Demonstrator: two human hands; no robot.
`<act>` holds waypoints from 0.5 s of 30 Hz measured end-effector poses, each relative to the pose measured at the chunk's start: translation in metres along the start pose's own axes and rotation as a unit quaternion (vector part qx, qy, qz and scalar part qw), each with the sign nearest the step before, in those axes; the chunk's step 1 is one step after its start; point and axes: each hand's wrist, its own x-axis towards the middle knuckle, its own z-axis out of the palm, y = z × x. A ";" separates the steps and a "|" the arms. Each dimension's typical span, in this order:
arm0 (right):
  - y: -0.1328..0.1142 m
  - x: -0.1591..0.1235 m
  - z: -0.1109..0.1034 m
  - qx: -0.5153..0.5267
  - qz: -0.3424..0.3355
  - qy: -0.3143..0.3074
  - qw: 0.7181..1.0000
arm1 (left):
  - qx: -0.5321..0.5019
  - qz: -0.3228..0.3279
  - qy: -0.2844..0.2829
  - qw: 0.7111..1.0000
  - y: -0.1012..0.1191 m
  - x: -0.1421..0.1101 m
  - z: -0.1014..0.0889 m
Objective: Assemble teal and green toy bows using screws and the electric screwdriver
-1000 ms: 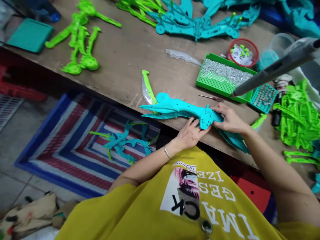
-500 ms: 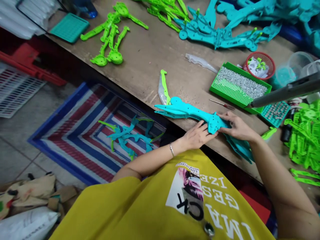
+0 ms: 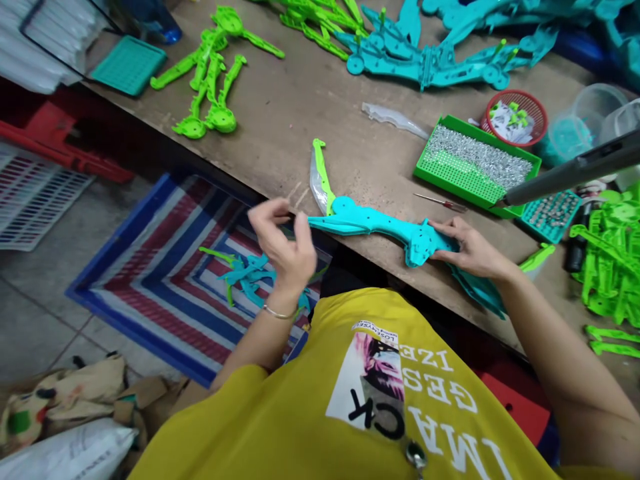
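At table's near edge, left hand (image 3: pixel 286 243) has loosely curled fingers, thumb apart, beside the pointed end of the turquoise part (image 3: pixel 367 220); right hand (image 3: pixel 467 250) grips its other end between thumb and fingers. Beyond lie a thin red-handled tool (image 3: pixel 440 202) and green tray (image 3: pixel 453 175) of small metal pieces, then red basket (image 3: pixel 537 115) and turquoise assembly (image 3: pixel 425 67).

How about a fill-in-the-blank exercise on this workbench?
The right hand grips a long part coloured ____.
The bracelet is on the ____ wrist.
The round basket is coloured ____.
The larger tray of small metal pieces is coloured ____.

Missing words: turquoise; left; red; green.
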 end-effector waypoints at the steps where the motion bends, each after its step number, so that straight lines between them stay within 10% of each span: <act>1: 0.001 0.000 0.000 -0.002 -0.001 0.001 1.000 | -0.023 -0.054 -0.044 0.997 -0.006 0.015 0.000; 4: 0.002 0.000 0.002 -0.003 -0.005 0.000 1.000 | -0.119 -0.206 -0.276 0.931 -0.022 0.053 0.015; 8: 0.000 -0.001 0.003 -0.014 -0.009 -0.004 1.000 | -0.182 -0.274 -0.374 0.867 -0.031 0.079 0.046; 12: -0.003 -0.002 0.004 -0.032 0.001 0.001 0.999 | -0.112 -0.217 -0.407 0.880 -0.028 0.096 0.056; 15: -0.005 -0.003 0.004 -0.042 0.004 0.002 0.999 | 0.021 -0.059 -0.373 0.926 -0.010 0.105 0.052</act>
